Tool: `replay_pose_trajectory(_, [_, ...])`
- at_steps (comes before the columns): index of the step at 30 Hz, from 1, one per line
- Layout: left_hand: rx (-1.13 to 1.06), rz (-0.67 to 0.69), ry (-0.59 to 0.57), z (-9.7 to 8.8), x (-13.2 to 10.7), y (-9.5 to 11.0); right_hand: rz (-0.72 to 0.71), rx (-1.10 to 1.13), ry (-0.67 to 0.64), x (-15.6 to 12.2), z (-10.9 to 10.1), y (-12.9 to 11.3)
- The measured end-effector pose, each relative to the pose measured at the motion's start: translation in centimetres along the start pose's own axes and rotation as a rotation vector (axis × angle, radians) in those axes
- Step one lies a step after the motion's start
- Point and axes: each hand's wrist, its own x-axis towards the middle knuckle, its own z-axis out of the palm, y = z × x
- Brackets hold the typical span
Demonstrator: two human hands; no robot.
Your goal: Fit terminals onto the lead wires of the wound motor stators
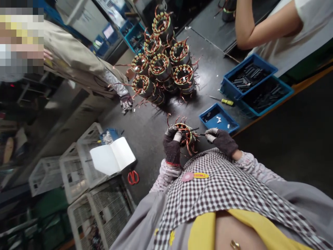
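Observation:
A motor stator with copper wire ends sticking out lies on the dark bench close to my body. My left hand, in a dark fingerless glove with pale-wrapped fingertips, is closed at its left side. A thin black strip juts from those fingers across the stator's opening. On the right, my right hand, gloved the same way, pinches a short thin black piece near the wire ends. Whether that piece is around a wire or beside it, I cannot tell.
Stacked stators stand farther back. To the right are a small blue tray, a yellow-handled screwdriver and blue bins of black pieces. Red scissors and an open notebook lie left. Co-workers' arms are nearby.

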Motion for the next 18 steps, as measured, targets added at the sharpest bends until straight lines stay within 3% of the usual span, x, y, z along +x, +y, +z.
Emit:
replay_pose_trajectory(6, [-0.024,-0.038,-0.032,-0.1,0.2,0.0,0.328,0.400,-0.138,1.5,1.0,-0.5])
replay_pose_trajectory(9, [0.002,-0.003,-0.039,-0.2,0.2,0.0,0.334,0.429,-0.209,2.2,1.3,-1.0])
replay_pose_trajectory(13, [-0.001,-0.009,-0.036,-0.4,0.1,-0.1,0.110,0.168,-0.327,1.9,1.1,-0.8])
replay_pose_trajectory(16, [-0.013,-0.027,-0.042,-0.3,0.3,-0.2,-0.187,-0.124,-0.266,2.0,2.0,-0.2])
replay_pose_trajectory(18, [-0.030,-0.035,-0.053,-0.3,0.4,-0.2,-0.271,-0.280,-0.220,2.6,3.1,0.0])
